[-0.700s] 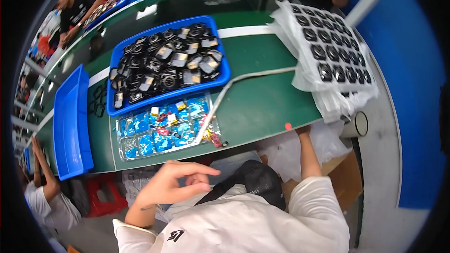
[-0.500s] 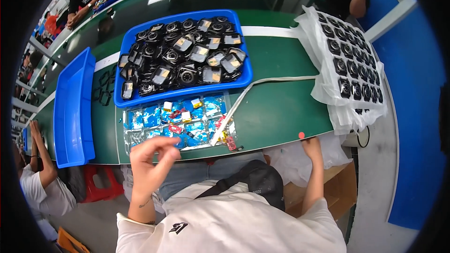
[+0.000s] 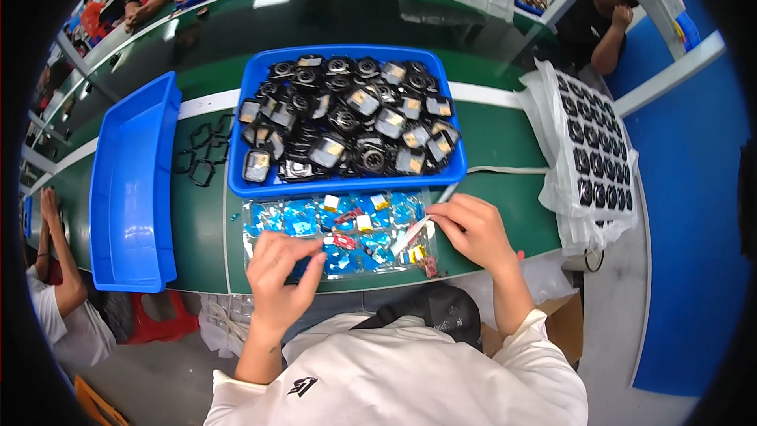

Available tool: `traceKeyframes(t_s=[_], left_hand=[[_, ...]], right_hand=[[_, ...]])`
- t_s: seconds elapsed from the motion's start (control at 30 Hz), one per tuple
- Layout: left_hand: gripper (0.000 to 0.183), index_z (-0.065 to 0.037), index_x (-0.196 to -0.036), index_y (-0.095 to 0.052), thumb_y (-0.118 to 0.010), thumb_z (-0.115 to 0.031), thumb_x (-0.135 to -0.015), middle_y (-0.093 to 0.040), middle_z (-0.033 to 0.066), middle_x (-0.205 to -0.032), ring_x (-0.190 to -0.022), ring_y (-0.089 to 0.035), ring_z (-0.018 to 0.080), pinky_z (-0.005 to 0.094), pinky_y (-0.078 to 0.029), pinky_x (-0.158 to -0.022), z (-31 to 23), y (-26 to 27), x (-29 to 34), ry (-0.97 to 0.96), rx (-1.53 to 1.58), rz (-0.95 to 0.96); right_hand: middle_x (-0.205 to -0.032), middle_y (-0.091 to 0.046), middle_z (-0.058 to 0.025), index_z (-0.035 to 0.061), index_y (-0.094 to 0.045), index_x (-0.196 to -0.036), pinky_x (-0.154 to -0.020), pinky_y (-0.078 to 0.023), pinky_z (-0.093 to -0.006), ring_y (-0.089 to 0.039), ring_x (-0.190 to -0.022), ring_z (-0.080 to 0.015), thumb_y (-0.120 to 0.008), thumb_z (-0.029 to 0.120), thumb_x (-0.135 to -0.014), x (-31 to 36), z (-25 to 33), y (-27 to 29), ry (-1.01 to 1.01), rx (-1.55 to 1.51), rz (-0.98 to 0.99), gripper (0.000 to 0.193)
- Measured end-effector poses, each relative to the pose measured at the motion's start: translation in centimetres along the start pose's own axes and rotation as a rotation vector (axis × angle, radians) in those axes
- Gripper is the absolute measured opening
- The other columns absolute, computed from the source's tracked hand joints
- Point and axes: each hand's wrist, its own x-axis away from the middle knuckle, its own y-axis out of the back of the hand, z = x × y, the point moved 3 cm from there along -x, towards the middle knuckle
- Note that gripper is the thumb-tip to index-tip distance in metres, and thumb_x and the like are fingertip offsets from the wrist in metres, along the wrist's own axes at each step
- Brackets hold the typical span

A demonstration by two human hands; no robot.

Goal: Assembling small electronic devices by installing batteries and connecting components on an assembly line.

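Center: blue bin point(image 3: 347, 188), smooth plastic, slight sheen. Left: blue tray point(image 3: 130, 189), same. Green tabletop point(image 3: 509, 142): smooth, glossy up top. Lower center: parts tray point(image 3: 378, 272), clear shiny plastic. Bottom: shirt point(image 3: 418, 379), matt cloth.

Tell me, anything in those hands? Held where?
The right hand seems to pinch the white strip near one end; the left hand, I can't tell.
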Motion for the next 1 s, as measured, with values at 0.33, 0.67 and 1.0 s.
traceKeyframes(t_s=[0.33,0.67,1.0], left_hand=[[0.020,-0.004,-0.083,-0.068,-0.072,0.003,-0.064,-0.062,0.0060,-0.076,-0.072,-0.055,0.0231,0.0317,-0.044,-0.064,1.8,0.2,0.6,0.028,-0.016,-0.090],[0.019,-0.003,-0.083,-0.065,-0.070,0.001,-0.065,-0.060,0.0069,-0.074,-0.067,-0.055,0.0249,0.0329,-0.045,-0.060,1.7,-0.3,0.5,-0.011,-0.059,-0.037],[0.017,-0.005,-0.081,-0.066,-0.071,-0.002,-0.066,-0.061,0.0055,-0.075,-0.070,-0.057,0.0229,0.0321,-0.046,-0.061,1.7,0.4,0.8,0.002,-0.003,-0.017]], right_hand=[[-0.077,-0.054,-0.0084,0.0042,-0.063,-0.105,-0.060,-0.046,-0.0339,-0.054,-0.066,-0.0271,-0.063,-0.002,-0.077,2.5,-4.8,3.6,-0.370,0.508,-0.208,0.029],[-0.080,-0.056,-0.0062,0.0045,-0.065,-0.080,-0.061,-0.045,-0.0322,-0.055,-0.070,-0.0227,-0.083,0.021,-0.059,4.1,3.7,1.0,-0.164,-0.023,-0.027,0.032],[-0.086,-0.068,-0.0100,0.0015,-0.059,-0.074,-0.071,-0.049,-0.0326,-0.064,-0.079,-0.0225,-0.071,-0.003,-0.069,0.2,3.0,1.6,-0.103,-0.599,-0.238,0.013]])
